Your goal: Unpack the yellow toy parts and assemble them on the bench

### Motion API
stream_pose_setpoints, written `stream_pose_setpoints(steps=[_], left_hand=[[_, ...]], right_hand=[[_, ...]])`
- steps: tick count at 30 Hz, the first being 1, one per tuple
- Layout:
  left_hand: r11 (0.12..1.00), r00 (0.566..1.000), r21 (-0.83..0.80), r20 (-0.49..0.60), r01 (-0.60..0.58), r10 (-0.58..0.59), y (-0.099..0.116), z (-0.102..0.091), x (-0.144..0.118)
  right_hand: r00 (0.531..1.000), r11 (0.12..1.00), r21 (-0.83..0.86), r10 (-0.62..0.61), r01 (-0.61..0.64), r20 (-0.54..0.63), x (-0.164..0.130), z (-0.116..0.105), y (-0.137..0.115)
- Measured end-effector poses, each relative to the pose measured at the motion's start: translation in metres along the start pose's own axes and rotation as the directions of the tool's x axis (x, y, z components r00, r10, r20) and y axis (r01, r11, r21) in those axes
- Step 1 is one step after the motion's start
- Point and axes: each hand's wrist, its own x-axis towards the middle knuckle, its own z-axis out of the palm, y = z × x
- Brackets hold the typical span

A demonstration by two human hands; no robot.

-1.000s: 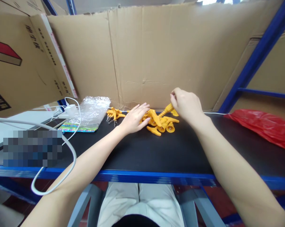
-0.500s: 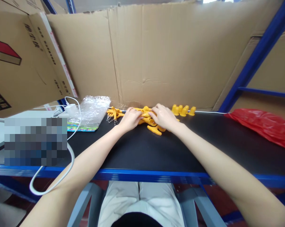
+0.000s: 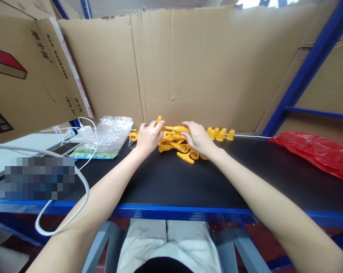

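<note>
A yellow plastic piece (image 3: pixel 176 129) with a ridged stem lies level between my hands, above a pile of similar parts. My left hand (image 3: pixel 150 139) is closed round its left end, where a rounded knob sticks up past the fingers. At the other end, my right hand (image 3: pixel 200 138) grips the piece between thumb and fingers. Below it on the black tabletop is the pile of yellow plastic parts (image 3: pixel 174 145), several with hollow round openings. One flat, curved yellow part (image 3: pixel 185 157) lies at the front of the pile.
Yellow parts with metal chains (image 3: pixel 133 135) lie left of my left hand. Several yellow cups (image 3: pixel 221 134) stand at the back right. A clear plastic bag (image 3: pixel 110 131) and white cable (image 3: pixel 87 187) are left; a red plastic bag (image 3: pixel 313 151) lies right. Cardboard (image 3: pixel 216 68) walls the back.
My hands have moved apart, the left one to the left. The yellow plastic piece now shows stretched between them, and more of the pile is visible underneath.
</note>
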Motion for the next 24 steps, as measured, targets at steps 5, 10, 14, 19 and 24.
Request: stream_pose_setpoints(steps=[5, 10, 14, 19, 24], left_hand=[[0.998, 0.994, 0.046, 0.097, 0.046, -0.051, 0.0, 0.004, -0.003], [0.999, 0.991, 0.029, 0.134, -0.02, 0.016, 0.004, 0.008, -0.006], [1.0, 0.988, 0.017, 0.155, -0.01, 0.008, 0.007, 0.009, -0.006], [0.999, 0.989, -0.043, 0.15, 0.005, 0.001, 0.007, 0.01, -0.005], [0.988, 0.987, -0.142, 0.155, 0.054, -0.032, 0.007, 0.01, -0.003]], right_hand=[[0.991, 0.996, -0.08, -0.028, 0.039, 0.128, -0.001, -0.003, -0.001], [0.976, 0.996, -0.081, -0.027, 0.045, 0.215, -0.002, -0.001, 0.001], [0.979, 0.99, -0.14, 0.003, 0.027, 0.205, -0.001, -0.003, -0.002], [0.985, 0.968, -0.241, -0.034, 0.074, 0.167, 0.001, -0.008, -0.006], [0.988, 0.919, -0.365, -0.118, 0.146, 0.096, 0.002, -0.01, -0.009]])
